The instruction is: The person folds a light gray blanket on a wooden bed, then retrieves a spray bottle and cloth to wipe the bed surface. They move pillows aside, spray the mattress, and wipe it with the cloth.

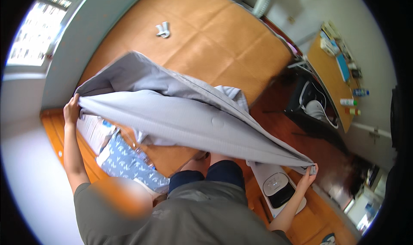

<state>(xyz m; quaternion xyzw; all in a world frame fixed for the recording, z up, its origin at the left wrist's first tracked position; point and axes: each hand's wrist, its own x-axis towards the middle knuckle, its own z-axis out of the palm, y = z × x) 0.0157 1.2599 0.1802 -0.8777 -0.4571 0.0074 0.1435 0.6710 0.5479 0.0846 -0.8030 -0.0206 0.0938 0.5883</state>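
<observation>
A light grey fabric bed cover point(193, 122) is stretched taut between my two hands, above an orange-brown bed mat point(206, 25). My left hand point(71, 111) grips one corner at the left. Lower down on the right, my right hand point(308, 177) pinches the opposite corner. Between the hands the cloth falls into two long layers with a dark gap between them. Parts of it hang down onto the mat, and it hides the middle of the bed.
A small white object point(163, 30) lies on the mat. Beside my left arm is a blue patterned pillow point(127, 157). A white appliance with a control panel point(276, 185) stands below my right arm. Farther right are a black chair point(309, 106) holding a bag and a cluttered wooden desk point(326, 74).
</observation>
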